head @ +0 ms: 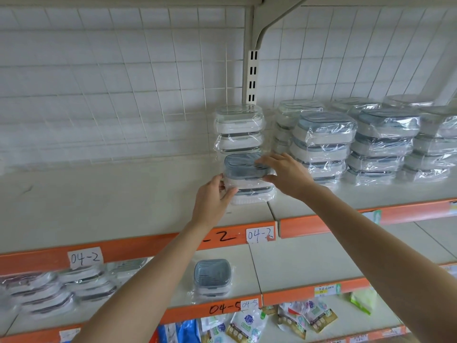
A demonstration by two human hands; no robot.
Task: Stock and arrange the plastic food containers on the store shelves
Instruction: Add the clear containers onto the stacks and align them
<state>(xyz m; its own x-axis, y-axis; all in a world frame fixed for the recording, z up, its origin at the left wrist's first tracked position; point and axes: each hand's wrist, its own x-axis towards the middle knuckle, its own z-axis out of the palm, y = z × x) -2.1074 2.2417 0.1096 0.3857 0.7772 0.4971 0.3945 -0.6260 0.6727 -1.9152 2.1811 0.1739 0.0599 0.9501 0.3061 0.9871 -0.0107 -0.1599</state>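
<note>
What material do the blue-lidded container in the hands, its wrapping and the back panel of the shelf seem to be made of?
Blue-lidded container: probably rigid plastic, with a matte grey-blue ribbed lid over a pale base. Wrapping: thin clear plastic film, since it is glossy, creased and see-through. Back panel: apparently white-coated metal wire grid, shown by thin crossing bars, though the material is not certain.

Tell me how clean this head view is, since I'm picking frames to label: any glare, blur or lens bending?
Head view: even, soft light; glare streaks on the shrink-wrapped stacks; the orange shelf edge bows from wide-angle distortion; the left wall grid is smeared; both hands on the blue-lidded container look sharp.
</note>
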